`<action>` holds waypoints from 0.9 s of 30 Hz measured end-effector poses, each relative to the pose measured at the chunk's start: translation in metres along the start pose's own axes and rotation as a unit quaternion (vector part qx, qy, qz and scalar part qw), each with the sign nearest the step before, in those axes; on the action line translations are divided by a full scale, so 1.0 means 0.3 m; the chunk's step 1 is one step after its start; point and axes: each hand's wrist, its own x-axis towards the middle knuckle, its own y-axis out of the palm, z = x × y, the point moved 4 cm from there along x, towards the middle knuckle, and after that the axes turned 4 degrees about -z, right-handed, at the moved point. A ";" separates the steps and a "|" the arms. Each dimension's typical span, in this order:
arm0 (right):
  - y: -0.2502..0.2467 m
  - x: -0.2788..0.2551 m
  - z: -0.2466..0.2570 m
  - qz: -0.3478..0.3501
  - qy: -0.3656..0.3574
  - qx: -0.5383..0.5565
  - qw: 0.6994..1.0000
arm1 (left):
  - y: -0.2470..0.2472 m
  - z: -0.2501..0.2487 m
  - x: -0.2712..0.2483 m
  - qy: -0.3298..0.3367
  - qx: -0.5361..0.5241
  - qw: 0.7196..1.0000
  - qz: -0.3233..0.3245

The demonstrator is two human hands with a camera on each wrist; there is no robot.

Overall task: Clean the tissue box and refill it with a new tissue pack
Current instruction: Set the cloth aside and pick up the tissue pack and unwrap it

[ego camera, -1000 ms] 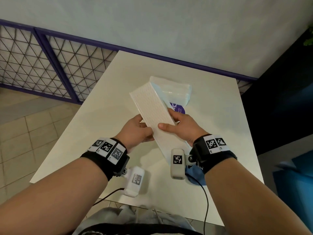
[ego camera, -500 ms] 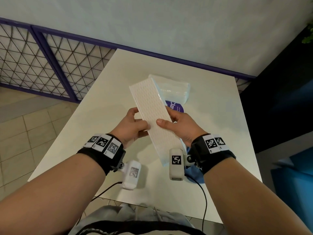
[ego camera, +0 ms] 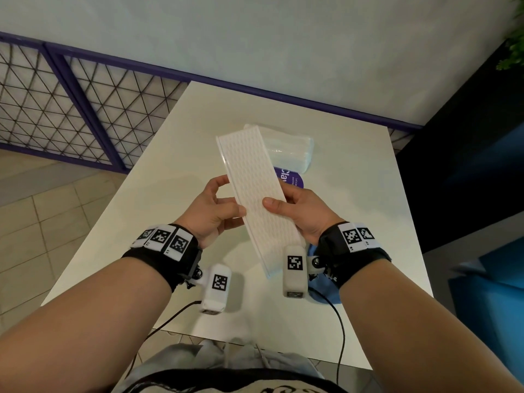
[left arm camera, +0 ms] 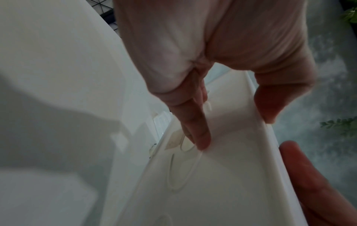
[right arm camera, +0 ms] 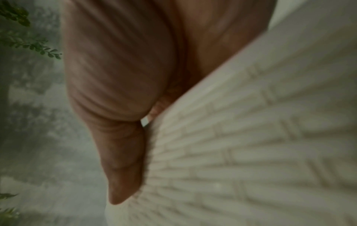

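A long white tissue box (ego camera: 252, 191) with a brick-like raised pattern is held slanted above the white table (ego camera: 354, 199). My left hand (ego camera: 226, 199) grips its left edge, thumb on the patterned face. In the left wrist view a finger rests on the smooth face of the box (left arm camera: 222, 175) by an oval slot outline. My right hand (ego camera: 286, 202) grips the right edge, thumb on the pattern. The right wrist view shows that thumb (right arm camera: 123, 168) against the box (right arm camera: 251, 145). A new tissue pack (ego camera: 292, 150) in clear wrap lies on the table behind the box.
A purple round label (ego camera: 293, 180) lies on the table between the pack and my right hand. A blue cloth (ego camera: 326, 287) lies under my right wrist near the table's front edge. A purple-framed wire fence (ego camera: 85, 109) stands to the left and a dark wall to the right.
Both hands have raised the box a little and turned it slightly. The left hand's fingers have shifted along the box's left edge.
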 end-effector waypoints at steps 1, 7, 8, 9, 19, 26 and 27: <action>0.001 0.001 0.001 0.002 0.000 0.003 1.000 | -0.002 -0.003 0.000 -0.001 0.000 1.000 0.001; 0.003 0.013 -0.029 -0.002 0.008 0.010 1.000 | -0.012 -0.004 -0.006 -0.012 0.022 0.999 -0.028; -0.015 0.013 -0.031 -0.017 0.014 0.024 0.999 | -0.029 0.000 -0.009 -0.013 0.025 0.999 -0.044; -0.040 0.011 -0.030 -0.036 0.021 0.038 0.998 | -0.054 0.005 -0.014 -0.012 0.030 0.998 -0.061; -0.130 0.068 0.084 -0.113 -0.029 -0.349 0.930 | -0.107 0.094 0.007 -0.089 -0.084 0.987 -0.102; -0.207 0.142 0.162 -0.172 0.008 -0.580 0.796 | -0.107 0.181 -0.010 -0.161 0.039 0.978 -0.125; -0.203 0.145 0.170 -0.170 0.009 -0.592 0.788 | -0.107 0.193 -0.018 -0.177 0.042 0.976 -0.124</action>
